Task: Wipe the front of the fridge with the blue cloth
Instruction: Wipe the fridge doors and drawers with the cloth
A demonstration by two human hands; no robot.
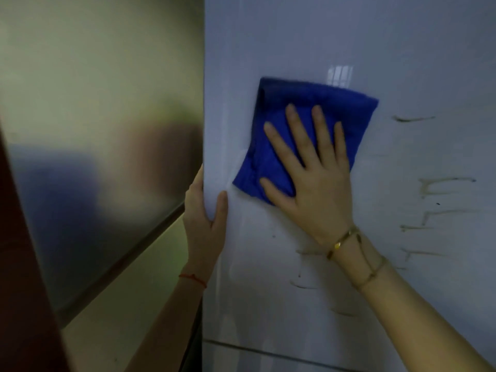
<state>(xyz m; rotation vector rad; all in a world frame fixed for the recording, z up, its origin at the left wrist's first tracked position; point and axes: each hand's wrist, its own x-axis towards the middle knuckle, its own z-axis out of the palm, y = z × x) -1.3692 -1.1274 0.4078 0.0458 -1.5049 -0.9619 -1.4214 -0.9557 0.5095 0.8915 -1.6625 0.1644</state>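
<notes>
Pressing the blue cloth [308,135] flat against the fridge front [349,36], the right hand [314,181] has its fingers straight and spread over the folded fabric, high on the white door near its left edge. The left hand [205,213] grips that edge — thumb on the front, fingers wrapped out of sight round the side. Judging by the dark smears [434,189] right of the cloth and below it, much of the door is unwiped — the job looks partly done at best.
</notes>
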